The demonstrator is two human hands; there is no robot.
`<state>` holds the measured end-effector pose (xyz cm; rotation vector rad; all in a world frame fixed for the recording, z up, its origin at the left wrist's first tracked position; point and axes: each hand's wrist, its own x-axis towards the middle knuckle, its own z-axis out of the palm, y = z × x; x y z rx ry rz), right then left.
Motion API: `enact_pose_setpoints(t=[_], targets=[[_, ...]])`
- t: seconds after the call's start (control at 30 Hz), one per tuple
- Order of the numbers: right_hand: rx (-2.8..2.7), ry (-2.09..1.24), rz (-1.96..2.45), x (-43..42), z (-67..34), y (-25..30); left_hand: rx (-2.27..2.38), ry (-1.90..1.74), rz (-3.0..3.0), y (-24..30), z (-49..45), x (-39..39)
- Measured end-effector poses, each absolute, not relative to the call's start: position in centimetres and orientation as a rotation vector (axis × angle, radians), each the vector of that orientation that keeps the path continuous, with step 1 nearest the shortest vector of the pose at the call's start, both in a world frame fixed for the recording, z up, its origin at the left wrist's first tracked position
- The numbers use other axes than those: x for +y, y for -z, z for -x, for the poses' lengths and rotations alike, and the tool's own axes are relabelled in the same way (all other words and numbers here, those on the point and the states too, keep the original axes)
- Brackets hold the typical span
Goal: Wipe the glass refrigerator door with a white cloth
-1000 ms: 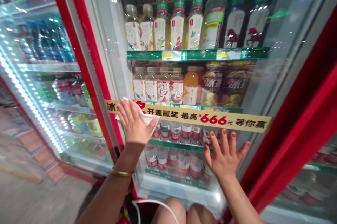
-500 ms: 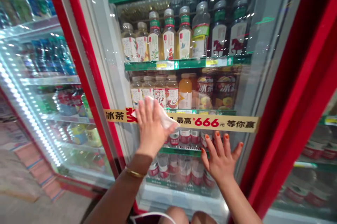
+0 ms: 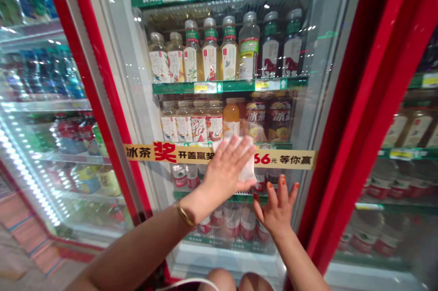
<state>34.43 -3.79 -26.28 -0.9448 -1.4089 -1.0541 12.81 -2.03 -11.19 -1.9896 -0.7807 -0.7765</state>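
My left hand [image 3: 227,165] lies flat over a folded white tissue [image 3: 248,168], holding it pressed to the glass door of a drinks fridge. Part of the tissue shows past the fingers; the rest is hidden under the palm. Behind the hand, a yellow strip [image 3: 294,159] with printed Chinese characters crosses the door, and the hand covers its middle. Lower and to the right, my right hand [image 3: 278,209] rests against the glass with spread fingers and holds nothing. A gold bracelet [image 3: 185,214] circles my left wrist.
Through the glass, shelves carry bottled drinks [image 3: 210,56]. A red frame post [image 3: 345,136] stands at the right, and another red post [image 3: 99,81] at the left. Further fridges with bottles flank both sides. My knees [image 3: 221,278] are close to the door's bottom.
My left hand has slid to the right across the yellow strip with the tissue, uncovering its left part. My right hand stays low on the glass. The view has shifted slightly right.
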Motion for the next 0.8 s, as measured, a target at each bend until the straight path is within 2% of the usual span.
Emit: enact_pose_setpoints(t=[0.1,0.2,0.27,0.33,0.53,0.7,0.8], targets=[[-1.372,1.03,0.883,-3.7,-34.7,26.8,-0.602,0.525,2.087,12.6,-10.8,-2.4],[-1.394,1.032,0.872,-3.6,-34.4,26.6,-0.817,0.716,2.017,9.1,-8.4,-1.9],[-1.413,1.038,0.872,-3.8,-34.2,26.1,-0.92,0.886,1.969,6.3,-9.3,-1.6],[-1.421,1.048,0.881,-4.1,-34.3,25.6,-0.916,0.885,2.01,5.3,-11.7,-1.6],[-1.375,1.042,1.053,-5.2,-34.3,27.0,-0.301,0.167,2.308,8.5,-13.9,-2.1],[-1.304,0.988,1.225,-4.2,-33.7,29.5,-0.432,0.473,2.178,2.7,-15.6,-1.9],[-1.276,1.014,1.135,-4.0,-34.1,30.1,-0.399,0.421,2.159,2.7,-18.8,-2.0]])
